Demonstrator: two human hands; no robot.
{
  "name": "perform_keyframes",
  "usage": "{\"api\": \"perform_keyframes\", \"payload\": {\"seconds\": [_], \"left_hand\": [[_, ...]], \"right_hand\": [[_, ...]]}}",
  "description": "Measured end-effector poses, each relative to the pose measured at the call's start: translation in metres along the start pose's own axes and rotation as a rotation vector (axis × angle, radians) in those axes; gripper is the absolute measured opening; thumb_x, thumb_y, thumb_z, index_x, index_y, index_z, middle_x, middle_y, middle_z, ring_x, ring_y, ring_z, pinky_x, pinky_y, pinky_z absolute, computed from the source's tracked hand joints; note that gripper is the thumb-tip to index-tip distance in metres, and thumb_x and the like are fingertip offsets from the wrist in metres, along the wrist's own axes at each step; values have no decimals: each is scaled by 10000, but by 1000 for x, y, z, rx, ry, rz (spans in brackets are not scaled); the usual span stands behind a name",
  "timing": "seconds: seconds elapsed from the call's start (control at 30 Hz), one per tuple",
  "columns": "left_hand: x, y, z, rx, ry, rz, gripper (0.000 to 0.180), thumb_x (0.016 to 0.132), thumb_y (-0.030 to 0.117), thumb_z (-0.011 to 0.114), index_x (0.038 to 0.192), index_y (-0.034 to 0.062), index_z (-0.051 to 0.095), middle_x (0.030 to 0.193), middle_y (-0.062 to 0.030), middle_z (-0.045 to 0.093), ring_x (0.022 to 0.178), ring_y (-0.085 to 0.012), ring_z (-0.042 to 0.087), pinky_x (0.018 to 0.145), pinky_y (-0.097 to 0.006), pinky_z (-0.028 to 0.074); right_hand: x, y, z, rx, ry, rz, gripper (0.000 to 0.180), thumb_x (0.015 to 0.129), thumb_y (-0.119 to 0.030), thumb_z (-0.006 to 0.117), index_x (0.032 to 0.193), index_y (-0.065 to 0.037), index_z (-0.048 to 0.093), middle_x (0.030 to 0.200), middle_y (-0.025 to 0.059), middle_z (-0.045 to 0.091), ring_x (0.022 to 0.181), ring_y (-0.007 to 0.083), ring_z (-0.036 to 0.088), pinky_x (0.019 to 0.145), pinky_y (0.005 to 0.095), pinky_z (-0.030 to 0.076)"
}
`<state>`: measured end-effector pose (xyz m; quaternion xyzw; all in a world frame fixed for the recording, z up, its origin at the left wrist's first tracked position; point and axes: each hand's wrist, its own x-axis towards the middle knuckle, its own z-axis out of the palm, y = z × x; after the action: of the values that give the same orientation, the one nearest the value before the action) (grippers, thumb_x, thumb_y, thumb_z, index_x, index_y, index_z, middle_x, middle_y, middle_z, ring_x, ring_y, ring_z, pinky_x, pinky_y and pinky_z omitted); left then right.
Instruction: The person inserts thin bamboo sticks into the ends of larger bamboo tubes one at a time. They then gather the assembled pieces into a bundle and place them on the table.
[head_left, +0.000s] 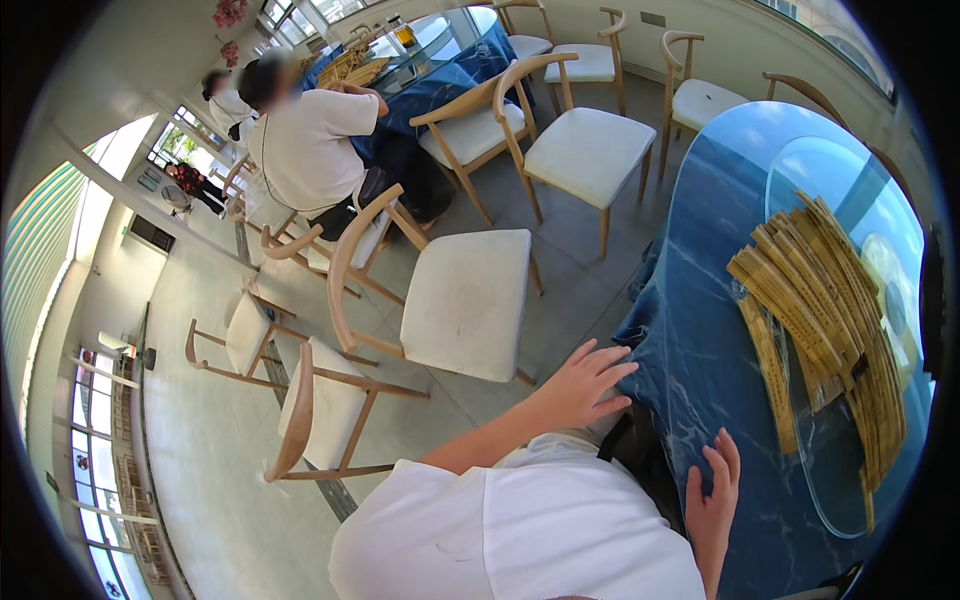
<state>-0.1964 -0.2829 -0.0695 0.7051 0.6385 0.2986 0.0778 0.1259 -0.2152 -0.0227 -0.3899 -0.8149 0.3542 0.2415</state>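
Observation:
My left hand (585,385) is held at the near-left edge of a round table covered by a blue marbled cloth (680,350). Its fingers are spread and nothing is in it; whether the fingertips touch the cloth I cannot tell. My right hand (712,490), also without anything in it, is at the table's edge with fingers apart and partly bent. Beyond it, several bundles of flat, marked bamboo slips (800,300) lie fanned and overlapping on a clear glass turntable (825,490). One separate strip of slips (768,375) lies along their left side.
A pale padded wooden chair (465,300) stands close to my left, with another chair (335,410) behind it. Farther off, a seated person (315,140) works at a second blue-covered table (440,95) holding more slips. A white chair (590,150) stands between the tables.

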Motion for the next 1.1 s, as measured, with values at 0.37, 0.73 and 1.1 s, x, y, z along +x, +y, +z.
{"api": "perform_keyframes", "payload": {"seconds": [0.37, 0.73, 1.1], "left_hand": [[20, -1, 3, -24, -93, -16, 551, 980, 326, 729, 1448, 96, 550, 1537, -180, 509, 1434, -353, 487, 1227, -564, 341], [44, 22, 23, -66, -169, 92, 560, 982, 331, 723, 1458, 92, 550, 1596, -191, 464, 1490, -380, 430, 1234, -553, 327], [51, 34, 27, 39, -232, 60, 540, 976, 344, 726, 1432, 85, 597, 1596, -188, 468, 1496, -429, 401, 1220, -575, 333]], "right_hand": [[25, 10, -9, -34, -14, -20, 317, 942, 12, 698, 1254, -15, 650, 1560, 189, 511, 1385, 379, 560, 1114, 437, 495], [5, 23, -22, -62, 64, 26, 332, 925, 2, 720, 1251, -20, 662, 1555, 200, 514, 1383, 384, 562, 1103, 432, 503], [-8, 26, -31, -107, 113, -28, 396, 873, -29, 793, 1246, -45, 663, 1546, 202, 513, 1350, 411, 570, 1054, 444, 535]]}}
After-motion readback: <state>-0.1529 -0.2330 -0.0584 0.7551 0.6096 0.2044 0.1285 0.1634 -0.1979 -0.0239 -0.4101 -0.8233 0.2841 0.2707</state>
